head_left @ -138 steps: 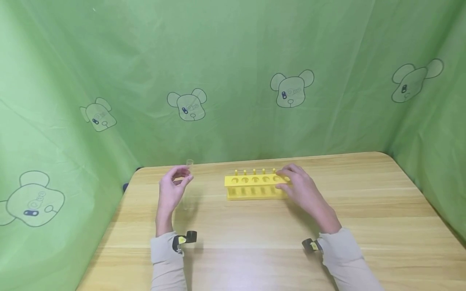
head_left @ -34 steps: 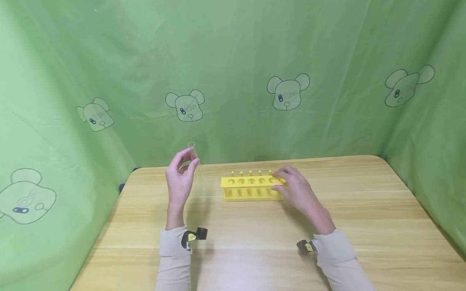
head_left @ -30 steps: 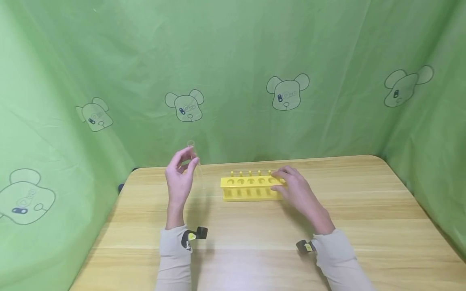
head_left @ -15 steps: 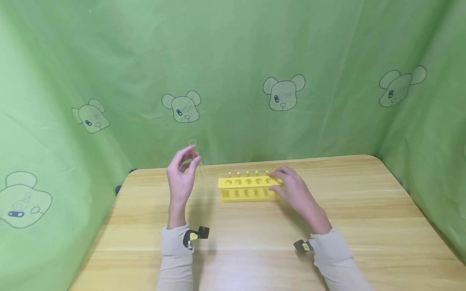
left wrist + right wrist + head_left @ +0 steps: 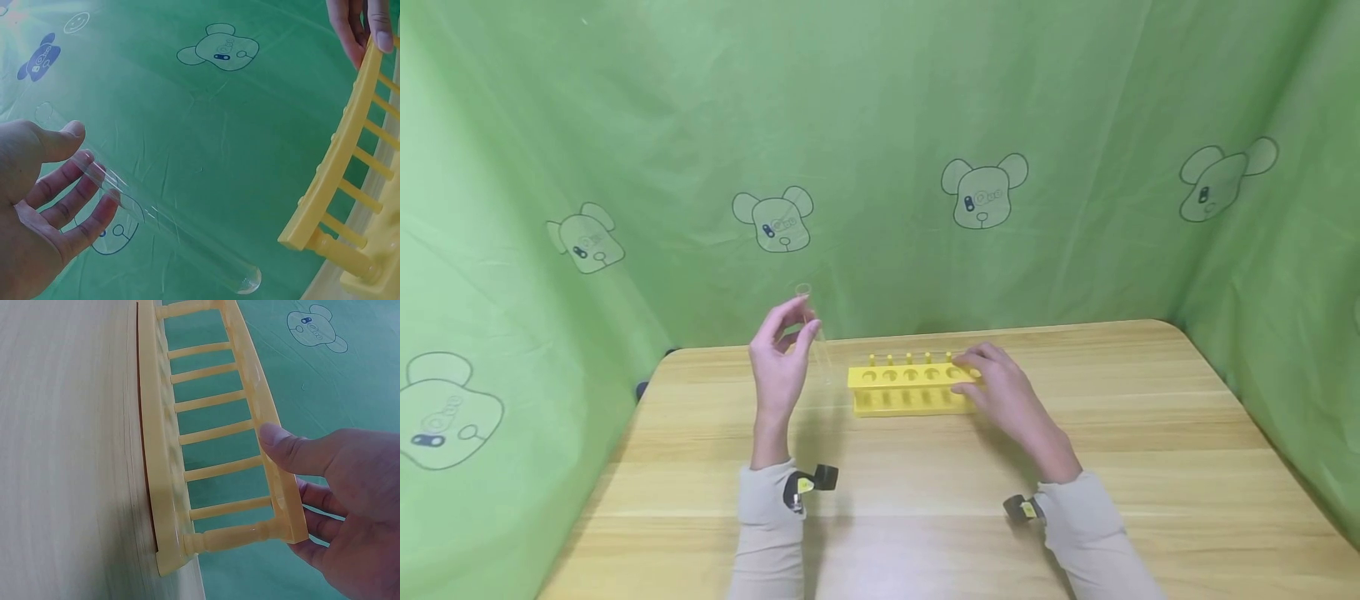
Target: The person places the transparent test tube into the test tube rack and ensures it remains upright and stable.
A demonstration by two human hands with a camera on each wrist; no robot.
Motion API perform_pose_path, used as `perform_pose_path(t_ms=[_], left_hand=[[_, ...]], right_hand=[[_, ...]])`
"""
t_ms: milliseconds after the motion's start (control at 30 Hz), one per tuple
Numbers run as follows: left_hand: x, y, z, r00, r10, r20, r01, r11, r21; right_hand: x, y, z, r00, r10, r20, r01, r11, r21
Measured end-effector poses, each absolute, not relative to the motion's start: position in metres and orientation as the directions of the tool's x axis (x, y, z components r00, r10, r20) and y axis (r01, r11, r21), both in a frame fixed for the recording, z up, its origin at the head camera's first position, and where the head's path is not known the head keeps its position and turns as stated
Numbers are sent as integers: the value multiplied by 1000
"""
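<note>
- Pinching clear tube (image 5: pixel 175 226) in left grip (image 5: pixel 778 362), apart from yellow rack (image 5: pixel 910 386).
- Clamping, partly covering rack's end with right grip (image 5: pixel 1006 393).
- Facing green curtain (image 5: pixel 880 108) beyond desk (image 5: pixel 1150 458).

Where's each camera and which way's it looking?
Head: on the head, looking forward and down at the yellow plastic rack; left hand, right hand, grey sleeves show.
Left wrist: on that wrist, facing a clear round-bottomed tube and the left hand; right hand's fingers show.
Right wrist: on that wrist, facing the rack; right hand shows.
Both wrist views share the rack and right hand.
</note>
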State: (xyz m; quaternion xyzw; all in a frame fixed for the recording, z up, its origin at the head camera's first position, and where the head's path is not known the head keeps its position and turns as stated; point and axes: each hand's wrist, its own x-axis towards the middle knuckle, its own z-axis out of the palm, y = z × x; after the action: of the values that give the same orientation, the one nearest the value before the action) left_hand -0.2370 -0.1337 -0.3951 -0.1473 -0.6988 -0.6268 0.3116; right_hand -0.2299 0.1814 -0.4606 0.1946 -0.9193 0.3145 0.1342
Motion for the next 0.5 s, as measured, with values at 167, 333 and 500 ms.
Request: perform_pose_path(t_ms=[167, 333, 500], left_hand=[[-236, -131, -393, -757, -185, 626, 603, 171, 779], [-236, -129, -392, -756, -179, 629, 608, 162, 777], [-236, -126, -392, -753, -171, 635, 615, 158, 772]], right_hand=[[-230, 181, -460, -884, -277, 377, -450, 724, -523], [-230, 181, -460, -887, -275, 371, -445, 726, -525], [-229, 181, -459, -892, -269, 363, -435, 730, -527]])
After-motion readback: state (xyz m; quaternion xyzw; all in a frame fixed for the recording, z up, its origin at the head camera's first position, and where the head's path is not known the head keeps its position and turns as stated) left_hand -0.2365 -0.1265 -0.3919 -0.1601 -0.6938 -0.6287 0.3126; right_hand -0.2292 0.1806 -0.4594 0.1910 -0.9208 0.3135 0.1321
